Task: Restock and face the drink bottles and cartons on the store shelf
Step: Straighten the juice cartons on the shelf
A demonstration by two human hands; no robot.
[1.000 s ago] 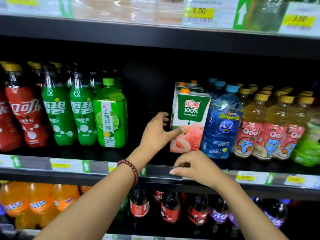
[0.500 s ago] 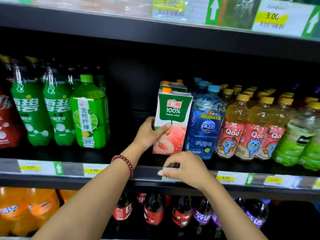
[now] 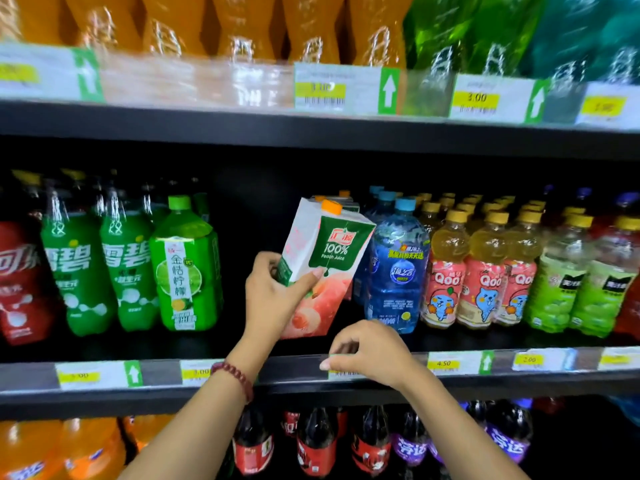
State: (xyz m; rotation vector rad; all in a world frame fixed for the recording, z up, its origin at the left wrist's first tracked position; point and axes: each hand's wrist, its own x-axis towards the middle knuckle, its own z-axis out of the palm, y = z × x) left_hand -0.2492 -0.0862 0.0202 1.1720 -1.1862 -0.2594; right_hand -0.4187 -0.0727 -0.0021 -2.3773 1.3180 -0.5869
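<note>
Our left hand (image 3: 273, 299) grips tilted peach juice carton (image 3: 322, 268) low; right hand (image 3: 367, 351) pinches shelf label (image 3: 341, 367). Full carton heavy, walls soft; we hold low.

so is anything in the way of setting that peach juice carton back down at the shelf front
Nothing visible. The left hand holds the peach juice carton tilted above a bare patch of shelf between the green lemon bottle and blue water bottle.
</note>
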